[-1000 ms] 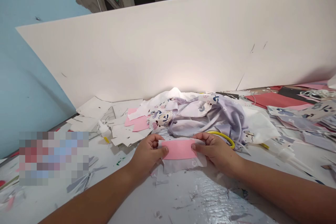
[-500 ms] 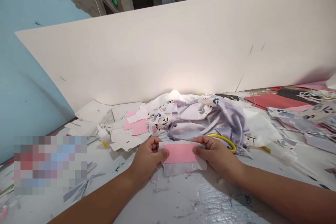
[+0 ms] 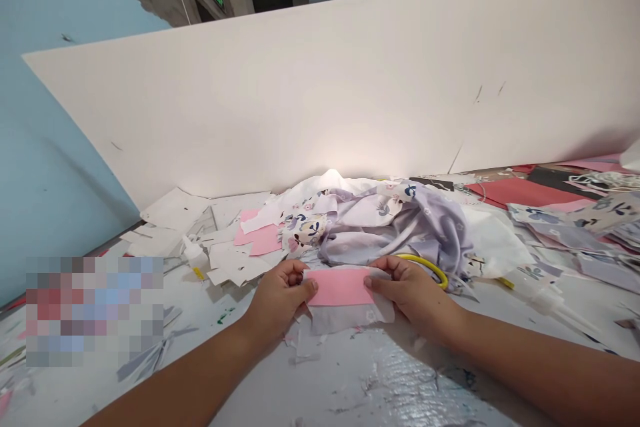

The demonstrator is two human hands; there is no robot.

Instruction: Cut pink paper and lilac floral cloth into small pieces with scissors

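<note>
Between both hands, just above the table, is a pink rectangular piece [image 3: 340, 287] laid on a pale, thin fabric piece [image 3: 345, 319] that shows below it. My left hand [image 3: 280, 293] pinches the left end of the two layers, thumb on top of the pink. At the other end my right hand [image 3: 407, 287] pinches them the same way, its fingers hidden behind. Right behind the hands lies a crumpled heap of lilac and floral fabric [image 3: 390, 223]. Yellow-handled scissors [image 3: 430, 268], partly covered, rest next to my right hand.
White card pieces [image 3: 175, 213] and a small glue bottle [image 3: 195, 255] lie at left, near more pink pieces [image 3: 260, 239]. Another clear bottle [image 3: 543, 293], red sheets [image 3: 525, 192] and fabric scraps [image 3: 600, 270] are at right. A white board [image 3: 320, 93] stands behind.
Both hands keep their pinch on the pink piece and the pale fabric. The pink piece sits slightly higher and further left in the view; the rest is nearly the same.
</note>
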